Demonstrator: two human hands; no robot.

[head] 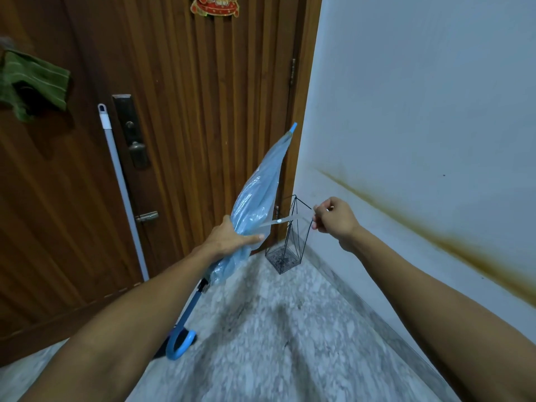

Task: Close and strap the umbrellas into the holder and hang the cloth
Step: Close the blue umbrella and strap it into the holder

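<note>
Left hand (232,237) grasps folded umbrella (255,204) at middle, tip up toward door (174,111). Right hand (333,220) pinches strap (280,221), pulled out sideways. Holder (287,242) stands in corner, empty. Cloth (32,82) already hangs on door. Risk: loose canopy may unfold if strap slips from pinch. Snap fastener blurred; second umbrella not visible.

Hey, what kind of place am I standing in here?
Probably a home entryway: a wooden door with a lock, a wire umbrella holder in the corner, and marble-pattern floor.
</note>
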